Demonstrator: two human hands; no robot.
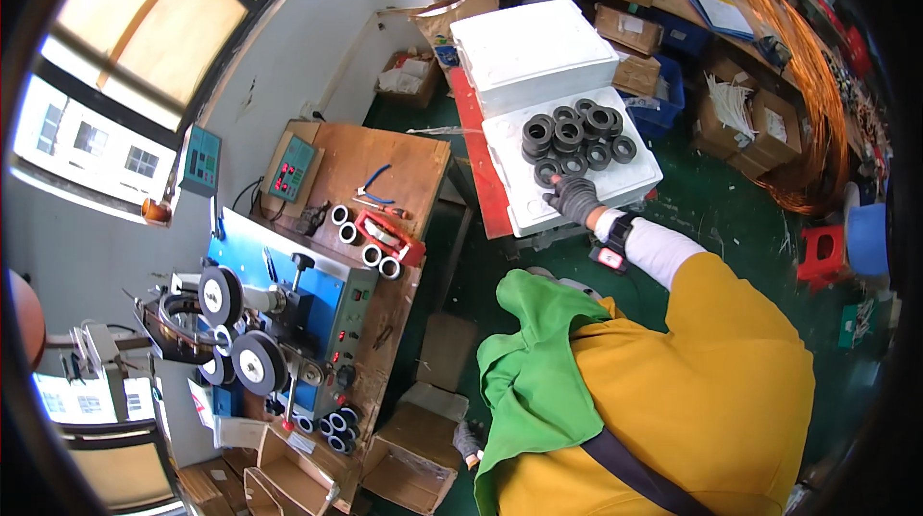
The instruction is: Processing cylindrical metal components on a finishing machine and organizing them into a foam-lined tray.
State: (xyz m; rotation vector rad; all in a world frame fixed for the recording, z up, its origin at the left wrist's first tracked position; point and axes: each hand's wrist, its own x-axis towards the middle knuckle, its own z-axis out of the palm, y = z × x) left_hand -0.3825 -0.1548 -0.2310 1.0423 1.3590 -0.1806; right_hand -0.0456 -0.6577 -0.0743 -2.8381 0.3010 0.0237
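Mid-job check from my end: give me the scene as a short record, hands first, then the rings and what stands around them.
Right hand: grey glove, fingertips at a dark ring on the pile's near edge
Left hand: low in view, partly hidden; grip unclear
Ring pile: dark rings on a white box
Behind pile: another white box
Wooden bench: machine with black wheels, blue-handled pliers, more rings

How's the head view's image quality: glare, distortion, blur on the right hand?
Head view: the window at upper left is partly washed out by daylight. Head view: straight edges bow toward the black rim. Head view: the right hand looks fairly sharp, no obvious smear. Head view: the dark rings contrast strongly with the white foam box.
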